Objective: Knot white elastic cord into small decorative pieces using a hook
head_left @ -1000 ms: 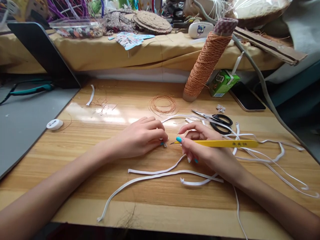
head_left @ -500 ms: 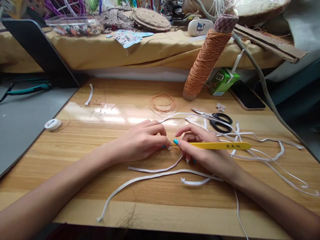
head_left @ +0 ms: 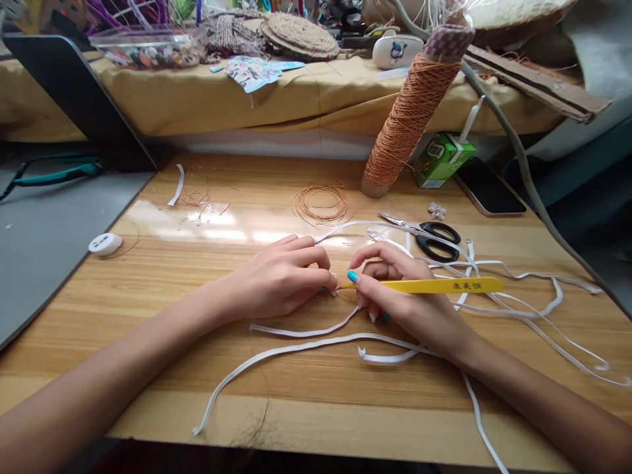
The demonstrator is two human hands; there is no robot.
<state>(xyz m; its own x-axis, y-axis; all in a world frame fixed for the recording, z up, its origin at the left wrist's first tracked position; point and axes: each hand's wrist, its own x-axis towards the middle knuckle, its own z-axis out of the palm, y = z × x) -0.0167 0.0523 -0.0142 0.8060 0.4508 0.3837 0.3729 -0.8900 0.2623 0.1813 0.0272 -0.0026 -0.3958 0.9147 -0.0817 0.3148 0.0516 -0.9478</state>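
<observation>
My right hand (head_left: 395, 283) is closed around a pair of yellow tweezers (head_left: 439, 286), whose tips point left. Those tips reach a small white piece of cord (head_left: 334, 290) pinched in my left hand (head_left: 291, 273). The exact shape of that piece is mostly hidden by the fingers. From behind my left fingers a white cord (head_left: 355, 224) arcs away to the right. More white cords (head_left: 296, 345) lie on the wood in front of both hands, some passing beneath my right hand.
Black-handled scissors (head_left: 437, 241) lie beyond my right hand, near a phone (head_left: 488, 187) and a green drink carton (head_left: 443, 160). A tall spool of orange cord (head_left: 412, 122) stands at the back, with a coil of thin orange cord (head_left: 322, 203) beside it. A white spool (head_left: 105, 244) sits left.
The tweezers and my right fingers have shifted slightly to the right, and the tips sit a little lower at the white piece. My left hand stays almost still.
</observation>
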